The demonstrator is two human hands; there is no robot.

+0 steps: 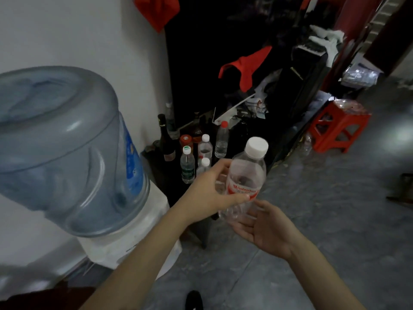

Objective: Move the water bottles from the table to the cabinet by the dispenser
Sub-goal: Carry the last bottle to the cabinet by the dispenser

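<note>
Cluttered storeroom corner of a home or small workplace.
Marked by blue translucent water-dispenser jug (60,139), red plastic stool (337,128), red cloth (248,68) draped over dark shelving, bare grey concrete floor (324,220).

Your left hand (209,193) and right hand (266,229) are both bare, with no gloves, rings or watch showing, and your forearms are uncovered all the way down to the bottom edge of the view, with no sleeve to be seen on either. Below, between your arms, the rounded toe of your black shoe (194,299) shows
</note>
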